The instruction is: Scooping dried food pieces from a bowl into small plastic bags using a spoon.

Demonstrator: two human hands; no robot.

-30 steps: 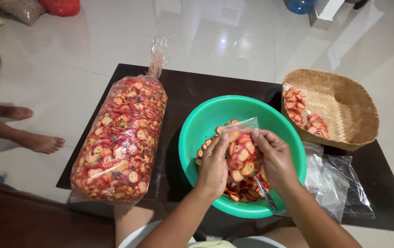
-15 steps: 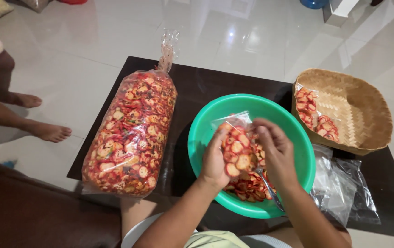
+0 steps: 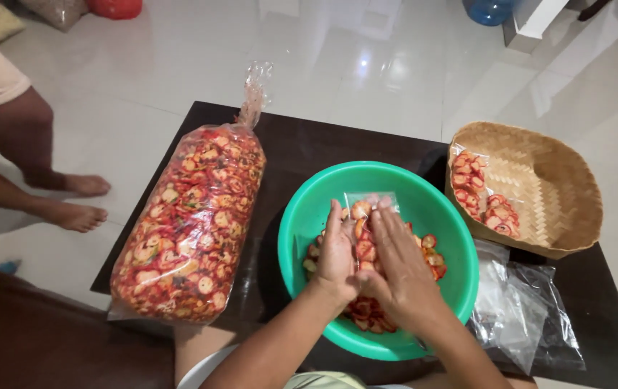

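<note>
**Both hands pressed on a small bag over the green basin**

I see my left hand (image 3: 337,256) and right hand (image 3: 402,270) flat against a small clear plastic bag of red-and-cream sliced chips (image 3: 368,216), fingers nearly straight, palms sandwiching it rather than gripping. It sits over the round green plastic basin (image 3: 309,209), so anything that spills lands on the loose chips (image 3: 430,252) below. At nine o'clock lies a long clear sack of the same chips (image 3: 190,223), its neck twisted. At two o'clock, a woven bamboo tray (image 3: 546,180) holds a filled packet (image 3: 483,194); at four, empty clear bags (image 3: 517,310). My palms hide most of the bag; I can't tell if its mouth is sealed.
</note>
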